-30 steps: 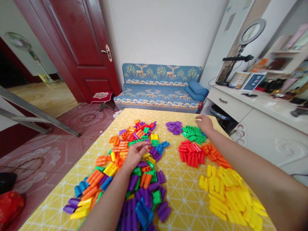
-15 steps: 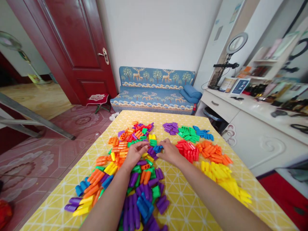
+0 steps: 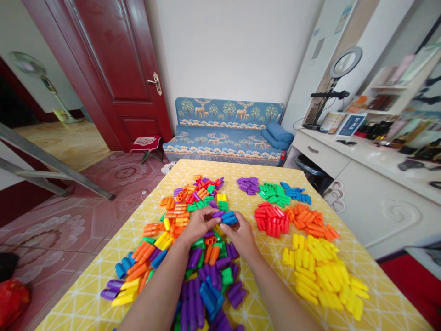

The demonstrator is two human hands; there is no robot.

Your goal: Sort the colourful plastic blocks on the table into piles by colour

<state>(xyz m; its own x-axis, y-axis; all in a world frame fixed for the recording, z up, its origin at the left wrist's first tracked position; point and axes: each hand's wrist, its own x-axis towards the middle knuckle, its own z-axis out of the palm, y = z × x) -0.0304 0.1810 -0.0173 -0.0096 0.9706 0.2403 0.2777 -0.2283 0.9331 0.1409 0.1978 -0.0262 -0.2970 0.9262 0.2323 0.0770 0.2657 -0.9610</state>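
Note:
A big mixed heap of coloured plastic tube blocks point(image 3: 193, 239) lies on the yellow tablecloth point(image 3: 262, 285). To its right sit sorted piles: purple point(image 3: 248, 184), green point(image 3: 273, 193), blue point(image 3: 296, 195), red point(image 3: 272, 219), orange point(image 3: 310, 223) and yellow point(image 3: 320, 271). My left hand point(image 3: 198, 225) rests on the mixed heap, fingers curled around purple pieces. My right hand point(image 3: 241, 232) is beside it, fingers pinching blue blocks point(image 3: 229, 218) at the heap's top.
A blue patterned sofa point(image 3: 227, 131) stands behind the table, a dark red door point(image 3: 113, 69) to the left, a white cabinet with a ring light point(image 3: 344, 64) to the right. A metal ladder rail point(image 3: 55, 165) crosses the floor at left.
My right hand came back from the far sorted piles to the mixed heap and closed on blue blocks. My left hand stayed on the heap, shifting slightly.

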